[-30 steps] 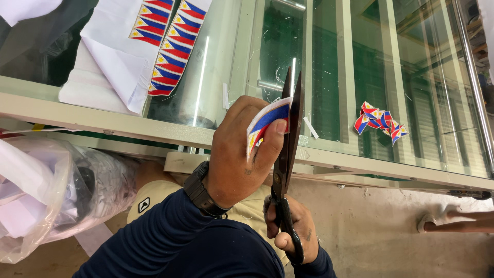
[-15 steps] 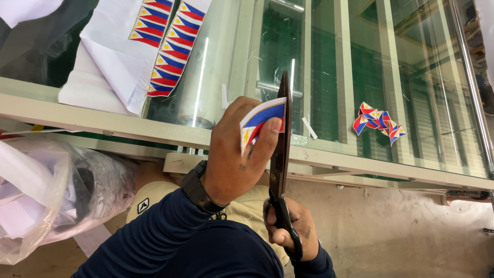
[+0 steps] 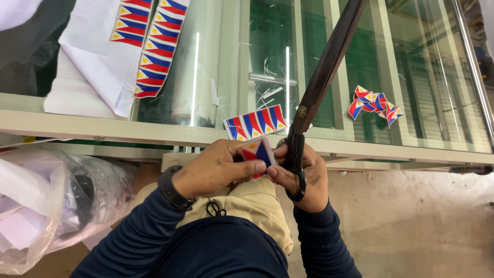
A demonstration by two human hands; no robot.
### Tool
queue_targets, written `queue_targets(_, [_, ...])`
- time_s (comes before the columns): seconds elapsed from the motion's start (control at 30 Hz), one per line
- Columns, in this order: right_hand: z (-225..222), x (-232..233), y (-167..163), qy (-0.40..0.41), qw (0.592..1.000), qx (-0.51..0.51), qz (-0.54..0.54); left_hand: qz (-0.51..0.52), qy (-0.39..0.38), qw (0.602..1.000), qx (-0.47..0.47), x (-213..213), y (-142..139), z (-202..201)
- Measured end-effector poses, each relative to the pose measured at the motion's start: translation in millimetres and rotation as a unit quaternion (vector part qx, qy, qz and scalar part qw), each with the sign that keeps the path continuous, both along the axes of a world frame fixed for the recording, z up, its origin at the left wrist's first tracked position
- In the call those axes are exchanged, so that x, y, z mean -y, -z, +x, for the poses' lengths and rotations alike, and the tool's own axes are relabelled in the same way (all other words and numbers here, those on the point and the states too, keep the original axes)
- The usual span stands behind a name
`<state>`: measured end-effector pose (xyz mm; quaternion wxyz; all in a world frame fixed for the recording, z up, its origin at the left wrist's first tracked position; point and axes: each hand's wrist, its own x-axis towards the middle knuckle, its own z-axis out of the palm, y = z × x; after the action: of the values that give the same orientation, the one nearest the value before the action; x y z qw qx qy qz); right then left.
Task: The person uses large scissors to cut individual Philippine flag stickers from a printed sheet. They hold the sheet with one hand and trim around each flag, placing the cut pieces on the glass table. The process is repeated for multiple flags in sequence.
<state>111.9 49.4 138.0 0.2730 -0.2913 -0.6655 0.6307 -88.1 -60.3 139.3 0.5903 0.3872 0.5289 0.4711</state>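
Two hands meet | left hand (image 3: 216, 172) grip pinches flag patch (image 3: 257, 153) | right hand (image 3: 303, 177) grip clamps scissors (image 3: 319, 87), touching patch

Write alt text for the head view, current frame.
A person's left hand and right hand pinch a small red, blue and white flag patch between them, the right also gripping large dark scissors pointing up over a glass-topped table. A cut strip of patches, an uncut sheet and a small pile of patches lie on the glass.
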Motion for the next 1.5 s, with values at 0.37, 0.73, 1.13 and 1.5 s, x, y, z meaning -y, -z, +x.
queue_targets(0.37, [23,16,27,-0.163,0.978,-0.091,-0.093,0.174,-0.242,0.952,0.075,-4,11,12])
queue_targets(0.73, [48,33,21,-0.179,0.976,0.118,-0.037,0.225,-0.240,0.943,-0.052,-4,-20,4])
queue_targets(1.13, [45,32,25,-0.157,0.980,0.123,0.007,0.213,-0.246,0.940,-0.099,0,-27,0])
queue_targets(1.5, [50,30,24,-0.162,0.980,0.112,-0.011,0.166,-0.233,0.947,-0.143,-3,-34,-4])
